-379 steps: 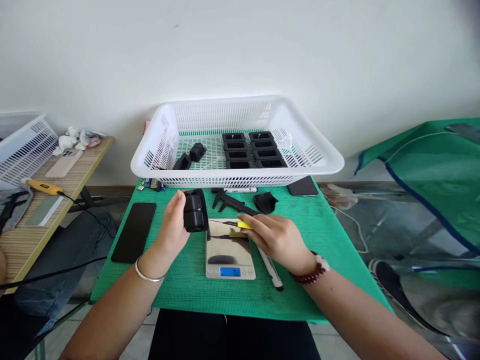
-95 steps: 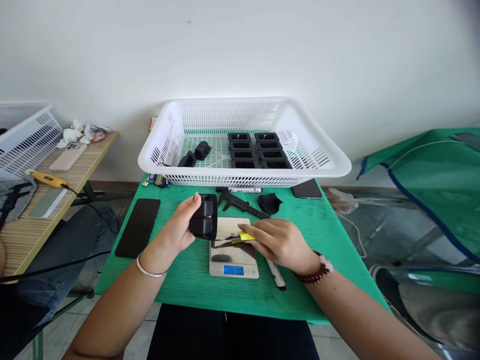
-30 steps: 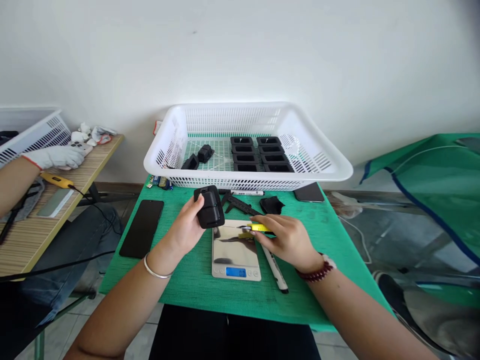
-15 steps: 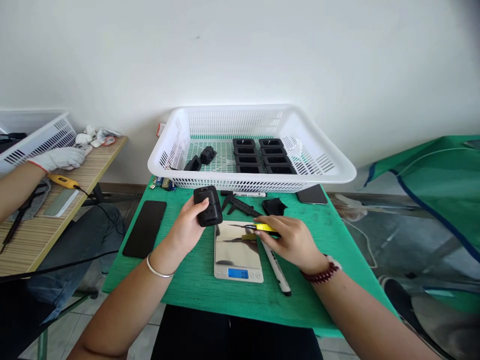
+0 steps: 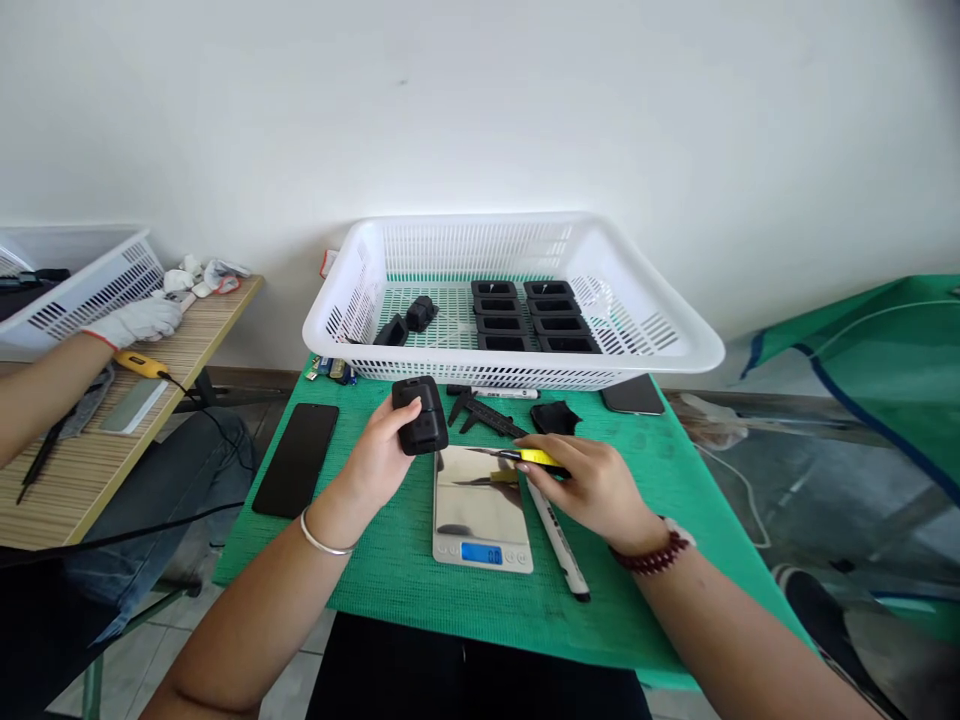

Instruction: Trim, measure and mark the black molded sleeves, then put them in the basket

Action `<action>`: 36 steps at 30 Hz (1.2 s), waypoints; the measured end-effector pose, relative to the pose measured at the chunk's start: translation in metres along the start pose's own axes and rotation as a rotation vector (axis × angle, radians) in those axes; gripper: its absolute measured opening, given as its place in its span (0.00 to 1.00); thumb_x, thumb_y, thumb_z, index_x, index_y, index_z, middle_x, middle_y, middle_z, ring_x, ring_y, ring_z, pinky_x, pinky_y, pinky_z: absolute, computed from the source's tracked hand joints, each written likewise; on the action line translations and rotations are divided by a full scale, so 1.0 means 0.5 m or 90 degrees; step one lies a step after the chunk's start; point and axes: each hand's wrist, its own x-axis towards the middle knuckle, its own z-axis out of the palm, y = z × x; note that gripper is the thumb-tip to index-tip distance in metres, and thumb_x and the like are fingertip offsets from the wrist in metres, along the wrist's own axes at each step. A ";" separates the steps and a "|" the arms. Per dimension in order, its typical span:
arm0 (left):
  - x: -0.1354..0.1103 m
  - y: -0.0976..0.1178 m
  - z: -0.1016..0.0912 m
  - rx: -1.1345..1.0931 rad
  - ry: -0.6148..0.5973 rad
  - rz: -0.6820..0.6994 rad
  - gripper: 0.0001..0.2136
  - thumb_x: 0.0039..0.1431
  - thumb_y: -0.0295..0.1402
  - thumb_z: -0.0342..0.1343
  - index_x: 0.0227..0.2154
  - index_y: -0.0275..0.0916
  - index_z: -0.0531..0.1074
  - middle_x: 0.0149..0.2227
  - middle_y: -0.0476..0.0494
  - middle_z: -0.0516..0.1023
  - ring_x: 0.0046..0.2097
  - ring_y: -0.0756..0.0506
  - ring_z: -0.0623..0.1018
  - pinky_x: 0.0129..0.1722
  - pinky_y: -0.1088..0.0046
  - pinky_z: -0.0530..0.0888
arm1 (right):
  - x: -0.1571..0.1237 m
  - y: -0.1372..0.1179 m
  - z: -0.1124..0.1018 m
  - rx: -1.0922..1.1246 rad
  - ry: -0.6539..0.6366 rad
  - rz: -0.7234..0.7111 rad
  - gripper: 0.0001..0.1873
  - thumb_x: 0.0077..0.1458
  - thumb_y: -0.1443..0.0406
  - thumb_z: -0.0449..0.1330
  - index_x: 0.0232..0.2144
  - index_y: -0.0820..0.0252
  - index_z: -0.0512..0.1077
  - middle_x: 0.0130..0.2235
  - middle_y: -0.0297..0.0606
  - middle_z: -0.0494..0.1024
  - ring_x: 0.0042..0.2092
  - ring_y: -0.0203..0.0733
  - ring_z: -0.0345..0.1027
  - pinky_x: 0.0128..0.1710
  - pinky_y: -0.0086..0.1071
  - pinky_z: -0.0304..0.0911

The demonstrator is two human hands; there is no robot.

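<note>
L hand (image 5: 379,450) grips blk part (image 5: 420,415) by scale (image 5: 480,515); R hand (image 5: 596,490) grips yellow knife (image 5: 538,457), blade just beside part. 8 parts (image 5: 501,315) in basket (image 5: 517,363) look done; held 1, maybe 2 loose pcs (image 5: 421,313), pending.

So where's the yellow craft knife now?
Just right of centre in the head view, the craft knife is in the right grip, its blade above the digital scale.
</note>
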 end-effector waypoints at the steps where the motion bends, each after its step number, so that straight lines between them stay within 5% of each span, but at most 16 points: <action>1: 0.001 -0.001 0.000 -0.002 0.005 -0.002 0.09 0.52 0.32 0.63 0.37 0.38 0.77 0.36 0.48 0.76 0.38 0.50 0.74 0.36 0.76 0.71 | 0.000 0.002 0.001 0.001 0.001 0.000 0.10 0.61 0.62 0.55 0.39 0.61 0.72 0.33 0.40 0.81 0.30 0.39 0.75 0.26 0.29 0.68; 17: 0.003 0.001 0.001 -0.041 0.038 0.000 0.09 0.50 0.29 0.63 0.36 0.36 0.75 0.34 0.46 0.74 0.37 0.49 0.73 0.35 0.75 0.69 | -0.006 0.033 0.010 -0.027 0.025 0.017 0.11 0.61 0.60 0.54 0.39 0.60 0.72 0.33 0.38 0.81 0.30 0.38 0.76 0.27 0.27 0.68; 26: 0.013 -0.006 -0.009 -0.036 -0.014 0.035 0.10 0.51 0.28 0.62 0.38 0.37 0.76 0.38 0.45 0.75 0.39 0.48 0.72 0.39 0.73 0.69 | -0.008 0.039 0.014 -0.011 0.038 0.022 0.12 0.61 0.59 0.54 0.39 0.60 0.73 0.34 0.38 0.81 0.31 0.40 0.76 0.28 0.29 0.69; 36: 0.021 0.003 -0.018 -0.048 0.068 0.018 0.10 0.48 0.30 0.65 0.35 0.37 0.76 0.34 0.47 0.76 0.37 0.49 0.73 0.34 0.74 0.68 | -0.006 0.038 0.008 0.001 0.034 0.021 0.11 0.60 0.60 0.55 0.39 0.60 0.74 0.34 0.39 0.81 0.32 0.39 0.76 0.29 0.28 0.70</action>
